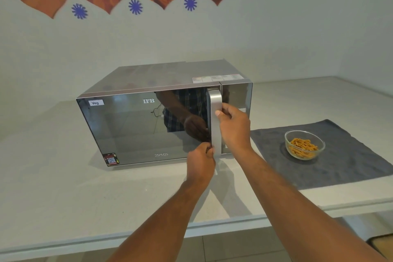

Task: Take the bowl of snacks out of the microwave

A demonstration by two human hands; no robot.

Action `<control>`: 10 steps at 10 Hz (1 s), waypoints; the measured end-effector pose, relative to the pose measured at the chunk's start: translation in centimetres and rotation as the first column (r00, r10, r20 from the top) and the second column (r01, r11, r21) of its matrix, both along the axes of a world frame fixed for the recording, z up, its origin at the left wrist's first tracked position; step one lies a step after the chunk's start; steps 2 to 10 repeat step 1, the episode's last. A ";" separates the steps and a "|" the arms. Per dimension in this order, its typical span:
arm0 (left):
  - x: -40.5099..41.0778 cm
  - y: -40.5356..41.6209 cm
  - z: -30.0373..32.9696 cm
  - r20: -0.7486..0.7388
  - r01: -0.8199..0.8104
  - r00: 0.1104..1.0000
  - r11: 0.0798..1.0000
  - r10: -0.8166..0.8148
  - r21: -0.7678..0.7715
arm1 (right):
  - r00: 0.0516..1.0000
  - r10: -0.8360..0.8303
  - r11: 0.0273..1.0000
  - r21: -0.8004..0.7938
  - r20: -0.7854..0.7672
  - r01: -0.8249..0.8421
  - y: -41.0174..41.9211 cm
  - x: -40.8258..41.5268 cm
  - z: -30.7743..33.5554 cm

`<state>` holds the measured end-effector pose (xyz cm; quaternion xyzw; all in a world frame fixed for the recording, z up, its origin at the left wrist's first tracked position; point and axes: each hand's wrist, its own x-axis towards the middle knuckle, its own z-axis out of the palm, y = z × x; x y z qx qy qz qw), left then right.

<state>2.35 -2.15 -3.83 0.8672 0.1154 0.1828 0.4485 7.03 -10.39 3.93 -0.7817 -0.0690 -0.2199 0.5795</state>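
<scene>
Right hand (232, 126) clamped on upper part of microwave's silver door handle (214, 110), left hand (201, 160) pinching handle's lower end, IFB microwave (148, 117) door closed, glass bowl of snacks (304, 144) on grey cloth mat (340, 161) right of microwave, white counter (85, 193).

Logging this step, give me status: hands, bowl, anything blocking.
Both hands on handle: left hand low, right hand higher. Door shut. Bowl out, on mat. Nothing blocking.

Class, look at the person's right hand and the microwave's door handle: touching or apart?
Touching. The head view shows the right hand wrapped on the silver handle of the microwave, thumb pressed across its front; the door looks closed.
</scene>
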 end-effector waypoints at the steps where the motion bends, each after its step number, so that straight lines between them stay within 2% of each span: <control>1: -1.3 1.2 -0.5 0.032 -0.010 0.999 0.995 0.007 0.097 | 0.998 0.010 1.000 0.022 -0.061 -0.009 -0.4 -1.4 0.0; 10: -1.3 1.2 -0.5 0.032 -0.010 0.999 0.995 0.007 0.097 | 0.998 0.010 1.000 0.022 -0.061 -0.009 -0.4 -1.4 0.0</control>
